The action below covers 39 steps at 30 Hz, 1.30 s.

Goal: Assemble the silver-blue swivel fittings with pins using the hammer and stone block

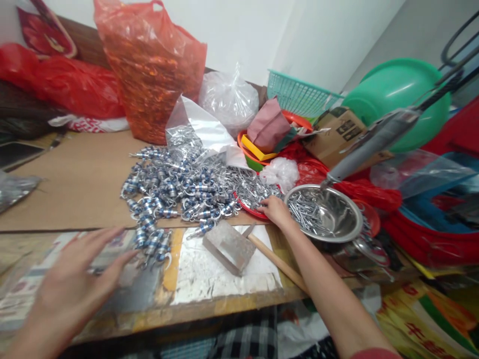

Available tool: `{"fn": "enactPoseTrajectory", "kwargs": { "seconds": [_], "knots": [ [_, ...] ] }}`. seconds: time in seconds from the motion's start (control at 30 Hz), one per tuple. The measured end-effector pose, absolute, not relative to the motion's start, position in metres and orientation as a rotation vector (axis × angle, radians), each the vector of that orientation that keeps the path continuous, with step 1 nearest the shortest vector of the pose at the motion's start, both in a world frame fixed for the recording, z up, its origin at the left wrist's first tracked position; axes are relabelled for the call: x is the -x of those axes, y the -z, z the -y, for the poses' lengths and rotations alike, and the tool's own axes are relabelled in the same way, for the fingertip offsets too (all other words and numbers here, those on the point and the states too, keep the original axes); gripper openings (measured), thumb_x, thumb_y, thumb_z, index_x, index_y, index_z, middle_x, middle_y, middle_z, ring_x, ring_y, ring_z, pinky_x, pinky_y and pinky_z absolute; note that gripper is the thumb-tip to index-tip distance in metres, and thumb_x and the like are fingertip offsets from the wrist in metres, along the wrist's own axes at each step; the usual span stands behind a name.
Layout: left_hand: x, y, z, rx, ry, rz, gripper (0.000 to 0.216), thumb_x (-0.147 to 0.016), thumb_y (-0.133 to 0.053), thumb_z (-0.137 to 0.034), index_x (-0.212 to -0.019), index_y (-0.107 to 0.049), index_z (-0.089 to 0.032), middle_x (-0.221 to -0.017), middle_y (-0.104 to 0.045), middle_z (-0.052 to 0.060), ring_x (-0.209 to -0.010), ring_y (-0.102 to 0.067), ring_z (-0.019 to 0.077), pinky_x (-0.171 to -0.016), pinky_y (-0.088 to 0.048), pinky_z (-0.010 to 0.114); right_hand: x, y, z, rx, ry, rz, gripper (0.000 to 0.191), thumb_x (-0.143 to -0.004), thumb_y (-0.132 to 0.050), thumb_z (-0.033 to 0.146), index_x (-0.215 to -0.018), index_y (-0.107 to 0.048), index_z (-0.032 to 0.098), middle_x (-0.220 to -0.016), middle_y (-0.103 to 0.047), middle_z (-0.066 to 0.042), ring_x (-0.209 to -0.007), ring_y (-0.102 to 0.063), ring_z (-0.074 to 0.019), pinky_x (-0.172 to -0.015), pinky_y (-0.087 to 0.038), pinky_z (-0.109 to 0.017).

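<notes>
My left hand (75, 279) lies blurred and flat at the near left of the table, fingers stretched out over a grey metal plate (132, 286), with a small metal part (93, 271) under the fingertips. My right hand (276, 209) reaches out to a red tray (251, 209) heaped with small silver metal parts, its fingers curled down into the heap. A big pile of silver-and-blue swivel clips (174, 187) covers the middle of the table. A steel bowl (325, 212) with silver pins stands just right of my right hand.
A hammer (239, 247) with a wooden handle lies on a white sheet near the front edge. Red and clear plastic bags (149, 65), a teal basket (299, 94), a green basin (396, 94), a cardboard box (337, 134) and stacked coloured trays crowd the back and right.
</notes>
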<state>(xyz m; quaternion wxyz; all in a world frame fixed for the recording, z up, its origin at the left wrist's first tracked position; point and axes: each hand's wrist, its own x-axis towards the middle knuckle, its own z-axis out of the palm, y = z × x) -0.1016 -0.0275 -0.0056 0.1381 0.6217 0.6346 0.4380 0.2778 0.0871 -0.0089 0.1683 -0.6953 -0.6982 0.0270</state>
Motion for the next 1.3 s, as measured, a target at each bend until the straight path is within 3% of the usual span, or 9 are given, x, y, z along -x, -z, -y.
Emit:
{"fn": "enactPoseTrajectory", "kwargs": {
  "seconds": [0.13,0.33,0.47,0.6,0.7,0.8,0.9,1.17,1.3],
  "knots": [
    [0.028,-0.006,-0.002,-2.114,-0.898,-1.501,0.026,-0.076,-0.046,-0.026,-0.091,-0.065,-0.019,-0.095,-0.068,0.01,-0.09,-0.06,0.0246,-0.083,-0.041,0.034,-0.269,0.011,-0.091,1.976,-0.065,1.954,0.009,-0.07,-0.062,0.022,-0.075,-0.07,0.021,-0.077,-0.063,-0.005,-0.078,-0.056,-0.019,-0.069,-0.038,-0.027],
    [-0.002,-0.001,-0.041,-2.112,-0.777,-1.401,0.036,-0.058,-0.051,-0.006,-0.083,-0.07,-0.023,-0.067,-0.069,0.005,-0.069,-0.062,0.0257,-0.064,-0.043,0.032,-0.267,0.006,-0.072,1.859,-0.029,1.776,0.019,-0.079,-0.052,0.027,-0.081,-0.069,0.019,-0.085,-0.062,-0.006,-0.083,-0.055,-0.0188,-0.074,-0.04,-0.029],
    [0.006,-0.001,-0.039,-2.004,-0.835,-1.401,0.043,-0.062,-0.057,-0.017,-0.105,-0.062,-0.021,-0.065,-0.065,0.003,-0.06,-0.06,0.0206,-0.057,-0.044,0.029,-0.257,0.001,-0.054,1.717,-0.126,1.665,0.021,-0.08,-0.048,0.025,-0.085,-0.066,0.015,-0.084,-0.064,-0.006,-0.08,-0.058,-0.017,-0.075,-0.043,-0.029],
    [0.006,-0.013,-0.021,-1.627,-0.998,-1.336,0.072,-0.06,-0.067,-0.029,-0.126,-0.041,-0.022,-0.088,-0.064,0.004,-0.053,-0.057,0.0144,-0.053,-0.047,0.027,-0.217,-0.004,-0.021,1.525,-0.36,1.589,0.017,-0.079,-0.051,0.025,-0.087,-0.063,0.016,-0.083,-0.067,-0.003,-0.075,-0.062,-0.014,-0.068,-0.049,-0.025],
    [-0.002,-0.026,-0.007,-1.494,-1.104,-1.279,0.064,-0.055,-0.071,-0.025,-0.116,-0.054,-0.024,-0.095,-0.065,0.003,-0.064,-0.059,0.0161,-0.063,-0.049,0.028,-0.181,-0.01,0.004,1.267,-0.648,1.455,0.012,-0.074,-0.058,0.02,-0.083,-0.063,0.016,-0.08,-0.067,-0.003,-0.072,-0.062,-0.0139,-0.067,-0.05,-0.026],
    [-0.01,-0.033,0.004,-1.389,-1.155,-1.29,0.037,-0.051,-0.075,-0.026,-0.088,-0.068,-0.02,-0.075,-0.069,0.001,-0.068,-0.062,0.0185,-0.067,-0.05,0.028,-0.159,-0.015,0.02,1.155,-0.737,1.389,0.01,-0.073,-0.059,0.018,-0.082,-0.062,0.018,-0.078,-0.066,-0.002,-0.071,-0.062,-0.0137,-0.067,-0.051,-0.026],
    [-0.017,-0.033,0.013,-1.19,-1.163,-1.21,0.025,-0.05,-0.076,-0.024,-0.073,-0.067,-0.021,-0.068,-0.07,-0.001,-0.065,-0.064,0.0172,-0.065,-0.051,0.026,-0.151,-0.017,0.028,1.092,-0.793,1.328,0.012,-0.074,-0.058,0.017,-0.085,-0.058,0.018,-0.08,-0.066,-0.002,-0.073,-0.062,-0.0139,-0.067,-0.051,-0.026],
    [-0.026,-0.024,0.03,-1.144,-1.081,-1.236,0.019,-0.055,-0.073,-0.028,-0.073,-0.071,-0.02,-0.066,-0.073,0.001,-0.062,-0.066,0.0218,-0.063,-0.053,0.03,-0.155,-0.02,0.04,1.112,-0.687,1.313,0.019,-0.072,-0.06,0.016,-0.088,-0.049,0.019,-0.074,-0.063,-0.001,-0.069,-0.061,-0.0127,-0.065,-0.051,-0.026],
    [-0.027,-0.023,0.032,-1.308,-1.126,-1.277,0.018,-0.057,-0.071,-0.026,-0.074,-0.072,-0.023,-0.073,-0.074,0.001,-0.07,-0.066,0.0219,-0.069,-0.052,0.03,-0.155,-0.019,0.042,1.1,-0.683,1.276,0.021,-0.072,-0.058,0.015,-0.089,-0.047,0.02,-0.075,-0.062,0.0,-0.069,-0.061,-0.0121,-0.065,-0.051,-0.026]
  ]
}}
